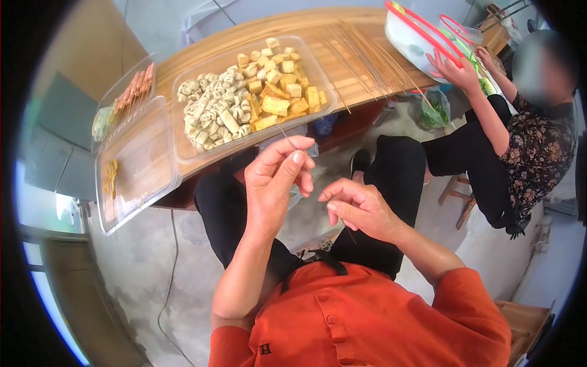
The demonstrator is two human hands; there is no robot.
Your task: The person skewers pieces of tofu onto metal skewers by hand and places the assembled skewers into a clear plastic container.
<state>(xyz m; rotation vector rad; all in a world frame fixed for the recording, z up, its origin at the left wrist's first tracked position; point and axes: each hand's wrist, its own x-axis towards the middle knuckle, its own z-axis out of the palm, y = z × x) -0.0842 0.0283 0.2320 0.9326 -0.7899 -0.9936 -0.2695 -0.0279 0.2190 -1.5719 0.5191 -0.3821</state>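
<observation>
Left hand (282, 174): pinching a thin stick (284, 133) between thumb and fingers.
Right hand (362, 209): curled around the stick's lower end; firmness of grip cannot be told.
Food on held stick: none visible.
Apparently done: sausages (137, 85) on sticks, far left of left hand; brown pieces (111, 177) in side tray (143, 147), nearer.
Apparently left: loose knotted pieces (211, 107) and tofu cubes (275, 105), just beyond left hand; bare sticks (369, 58), beyond right hand.

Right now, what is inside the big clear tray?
The tray holds pale knots at left, yellow cubes at right. Whatever lies beneath them is covered.
</observation>
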